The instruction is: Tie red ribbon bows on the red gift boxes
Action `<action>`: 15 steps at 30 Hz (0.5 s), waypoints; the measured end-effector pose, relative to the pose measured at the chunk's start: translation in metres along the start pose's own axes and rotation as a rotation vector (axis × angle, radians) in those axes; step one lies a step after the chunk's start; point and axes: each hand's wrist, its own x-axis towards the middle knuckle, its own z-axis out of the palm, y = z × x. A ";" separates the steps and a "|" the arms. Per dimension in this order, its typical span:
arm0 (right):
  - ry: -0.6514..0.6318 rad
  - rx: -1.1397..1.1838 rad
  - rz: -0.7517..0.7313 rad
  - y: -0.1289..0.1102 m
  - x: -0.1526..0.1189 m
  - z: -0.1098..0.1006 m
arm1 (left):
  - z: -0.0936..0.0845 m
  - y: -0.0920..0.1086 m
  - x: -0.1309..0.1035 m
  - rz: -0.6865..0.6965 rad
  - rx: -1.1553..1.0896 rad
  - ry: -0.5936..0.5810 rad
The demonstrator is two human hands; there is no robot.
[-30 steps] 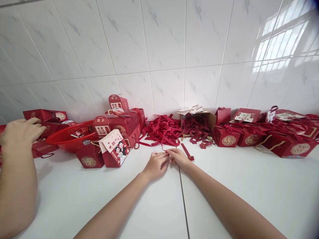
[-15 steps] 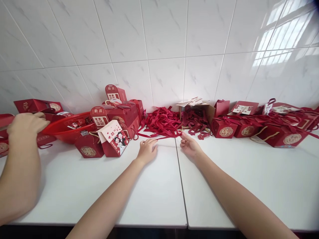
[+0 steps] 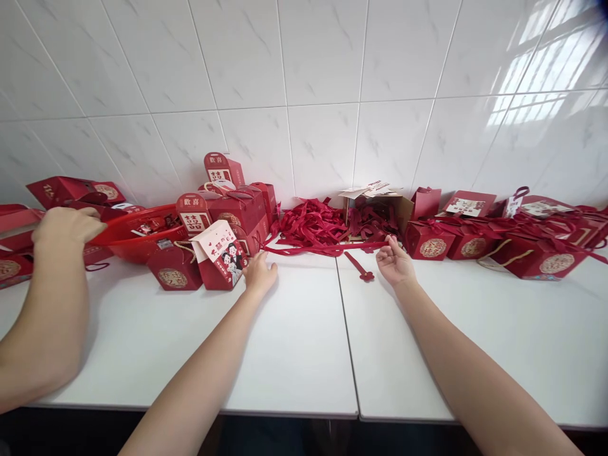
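A dark red ribbon (image 3: 327,250) stretches almost level between my two hands, in front of a heap of similar ribbons (image 3: 311,221). My right hand (image 3: 395,261) pinches its right end, with the fingers closed. My left hand (image 3: 260,273) has its fingertips together at the ribbon's left part, beside a red gift box with a cartoon couple (image 3: 221,256); the exact grip is partly hidden. Between my hands, nearer the right one, a dark red flower-ended strip (image 3: 360,266) lies on the white table (image 3: 294,354).
An open carton (image 3: 403,212) holding dark red pieces stands behind my right hand. Finished-looking red boxes (image 3: 475,244) line the right side. On the left are stacked boxes (image 3: 237,206), a red plastic basket (image 3: 137,250) and another person's hand (image 3: 69,225).
My hands have moved apart, left hand leftward and right hand rightward, drawing the ribbon out longer. The flower-ended strip now lies apart on the table in front of the carton.
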 end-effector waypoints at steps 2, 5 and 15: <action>0.048 -0.047 -0.066 -0.007 0.007 -0.009 | -0.001 -0.004 0.003 -0.083 -0.028 0.029; 0.090 -0.178 -0.151 -0.012 0.014 -0.021 | -0.001 -0.007 0.007 -0.195 -0.067 0.093; -0.187 -1.044 -0.266 0.003 -0.006 -0.028 | -0.003 0.014 -0.014 0.142 0.057 0.074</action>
